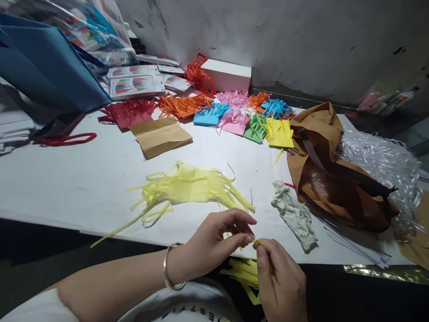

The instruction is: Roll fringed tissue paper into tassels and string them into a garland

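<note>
Over the near table edge, my right hand (281,279) pinches a narrow yellow paper strip (257,241) between thumb and forefinger. My left hand (223,241), with a bangle at the wrist, meets it there; its thumb and a finger are pressed together, and what they pinch is too small to make out. The left forefinger arches above. Below both hands hangs a bunch of yellow paper strips (246,273), partly hidden by my right hand. Beyond my left hand lies a pale yellow fringed paper piece (189,183), its strips spread to both sides.
Fringed paper bundles in several colours, among them a yellow bundle (280,133), line the back. A folded brown paper (161,136) lies left of centre. To the right are a crumpled cloth (295,214), a brown bag (318,179) and white shredded strands (382,156). A blue bag (43,62) stands left.
</note>
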A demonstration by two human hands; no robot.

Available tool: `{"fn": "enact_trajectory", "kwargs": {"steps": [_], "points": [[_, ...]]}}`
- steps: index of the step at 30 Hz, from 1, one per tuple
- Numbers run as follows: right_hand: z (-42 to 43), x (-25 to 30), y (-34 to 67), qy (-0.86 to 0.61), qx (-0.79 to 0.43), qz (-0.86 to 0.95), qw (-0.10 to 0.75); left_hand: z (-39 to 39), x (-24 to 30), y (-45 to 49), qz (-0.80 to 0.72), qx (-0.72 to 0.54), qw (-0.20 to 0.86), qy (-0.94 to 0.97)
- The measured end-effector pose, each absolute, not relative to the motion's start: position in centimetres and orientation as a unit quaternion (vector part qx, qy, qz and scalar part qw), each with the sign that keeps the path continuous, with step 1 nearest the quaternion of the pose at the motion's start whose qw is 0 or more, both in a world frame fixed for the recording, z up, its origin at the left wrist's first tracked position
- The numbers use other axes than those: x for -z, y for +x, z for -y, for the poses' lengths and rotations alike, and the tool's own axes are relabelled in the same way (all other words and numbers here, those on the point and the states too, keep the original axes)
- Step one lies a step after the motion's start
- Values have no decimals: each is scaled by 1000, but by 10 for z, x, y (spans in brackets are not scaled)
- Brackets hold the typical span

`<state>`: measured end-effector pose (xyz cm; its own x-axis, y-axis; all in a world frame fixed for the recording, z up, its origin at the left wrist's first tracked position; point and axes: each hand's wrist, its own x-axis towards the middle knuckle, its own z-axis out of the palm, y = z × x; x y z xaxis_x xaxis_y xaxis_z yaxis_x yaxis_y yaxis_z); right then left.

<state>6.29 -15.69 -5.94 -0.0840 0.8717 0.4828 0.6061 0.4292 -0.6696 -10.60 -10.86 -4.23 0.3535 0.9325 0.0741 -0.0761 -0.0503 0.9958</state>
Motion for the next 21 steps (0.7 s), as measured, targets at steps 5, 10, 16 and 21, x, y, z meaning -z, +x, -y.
{"fn": "enact_trajectory", "kwargs": {"steps": [5, 10, 16, 21], "points": [[157, 54, 61, -505, -193, 713, 446, 111, 44, -107, -365, -439, 616, 542], [157, 50, 60, -507, -204, 710, 444, 112, 45, -108, -364, -439, 645, 509], [158, 54, 60, -502, -169, 741, 413, 114, 46, -111, -369, -445, 612, 540], [151, 49, 66, -447, -54, 821, 351, 119, 45, -117, -369, -432, 502, 651]]}}
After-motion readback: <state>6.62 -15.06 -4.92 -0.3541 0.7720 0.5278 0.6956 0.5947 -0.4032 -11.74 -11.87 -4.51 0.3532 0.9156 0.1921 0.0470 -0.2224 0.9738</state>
